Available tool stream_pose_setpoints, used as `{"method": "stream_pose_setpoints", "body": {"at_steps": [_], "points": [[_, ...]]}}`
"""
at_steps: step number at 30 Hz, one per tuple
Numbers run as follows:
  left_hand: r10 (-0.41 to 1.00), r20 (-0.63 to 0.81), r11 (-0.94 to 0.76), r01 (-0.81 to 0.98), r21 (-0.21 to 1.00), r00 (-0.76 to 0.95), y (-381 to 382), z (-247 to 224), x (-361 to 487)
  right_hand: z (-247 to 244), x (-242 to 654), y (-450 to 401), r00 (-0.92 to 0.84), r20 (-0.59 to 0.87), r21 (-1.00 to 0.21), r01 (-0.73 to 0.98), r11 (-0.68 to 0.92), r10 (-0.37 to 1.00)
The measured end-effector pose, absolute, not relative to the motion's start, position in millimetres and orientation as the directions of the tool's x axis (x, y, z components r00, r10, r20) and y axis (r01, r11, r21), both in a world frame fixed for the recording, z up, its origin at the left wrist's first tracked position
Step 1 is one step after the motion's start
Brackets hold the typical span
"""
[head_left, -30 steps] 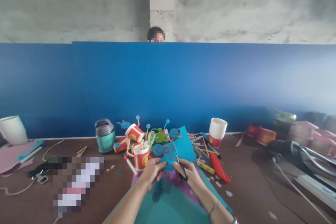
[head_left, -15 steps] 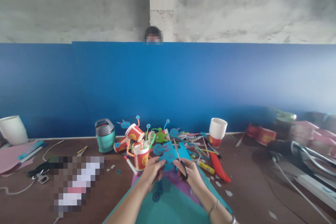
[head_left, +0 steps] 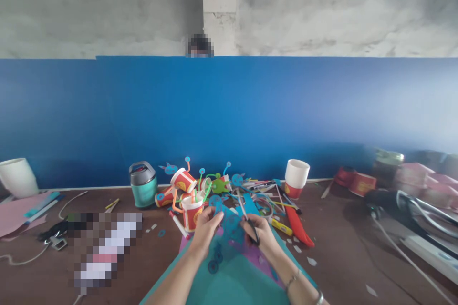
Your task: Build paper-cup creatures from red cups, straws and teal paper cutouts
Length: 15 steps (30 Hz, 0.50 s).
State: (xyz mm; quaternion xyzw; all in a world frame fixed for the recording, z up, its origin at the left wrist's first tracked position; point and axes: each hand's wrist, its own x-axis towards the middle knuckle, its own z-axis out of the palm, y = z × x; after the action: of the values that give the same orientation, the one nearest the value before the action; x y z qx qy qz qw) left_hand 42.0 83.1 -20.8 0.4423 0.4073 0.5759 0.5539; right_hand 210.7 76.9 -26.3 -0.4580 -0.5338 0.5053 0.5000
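A piece of blue paper with drawn shapes (head_left: 233, 225) is pinched at its left edge by my left hand (head_left: 207, 231). My right hand (head_left: 261, 233) grips dark-handled scissors (head_left: 254, 229), their blades pointing up and away beside the paper's right side. Beneath both hands lie a teal sheet (head_left: 232, 281) and a purple sheet (head_left: 255, 257). Small blue round cutouts (head_left: 213, 266) rest on the teal sheet by my left wrist. Just beyond my left hand stands a red and white paper cup with straws (head_left: 192, 212).
Decorated cups, straws and pens crowd the table's middle. A teal jar (head_left: 143, 188) stands to their left, stacked white cups (head_left: 296, 176) to their right. A yellow glue stick (head_left: 281, 226) and red pouch (head_left: 298, 228) lie nearby. Behind the blue partition (head_left: 229, 114), a person's head shows.
The blue paper has shifted and turned between my hands. My left hand has moved slightly up, and the scissors have moved a little right. A blue scrap now lies by my right wrist.
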Motion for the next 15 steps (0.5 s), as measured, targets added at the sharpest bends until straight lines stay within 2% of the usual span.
{"method": "stream_pose_setpoints", "body": {"at_steps": [3,5,7,11,15], "points": [[0.993,0.084,-0.104,-0.302,0.948,-0.081,84.9,-21.7,44.2,-20.1,212.9,75.9,0.085,0.158,-0.985,-0.063,0.164,0.984],[0.986,0.090,-0.130,-0.301,0.945,-0.143,85.0,-21.7,45.7,-16.3,211.3,71.7,0.106,0.219,-0.971,-0.070,0.227,0.970],[0.974,0.103,-0.160,-0.291,0.943,-0.201,84.3,-21.3,46.5,-14.9,206.9,66.0,-0.028,0.234,-0.971,-0.047,0.233,0.972],[0.946,0.121,-0.213,-0.294,0.932,-0.300,82.8,-20.2,46.0,-20.9,197.8,58.9,-0.363,0.083,-0.990,0.073,0.117,0.928],[0.937,0.100,-0.215,-0.328,0.920,-0.333,82.2,-17.6,45.3,-27.6,197.6,60.5,-0.438,-0.019,-0.981,0.181,0.068,0.899]]}}
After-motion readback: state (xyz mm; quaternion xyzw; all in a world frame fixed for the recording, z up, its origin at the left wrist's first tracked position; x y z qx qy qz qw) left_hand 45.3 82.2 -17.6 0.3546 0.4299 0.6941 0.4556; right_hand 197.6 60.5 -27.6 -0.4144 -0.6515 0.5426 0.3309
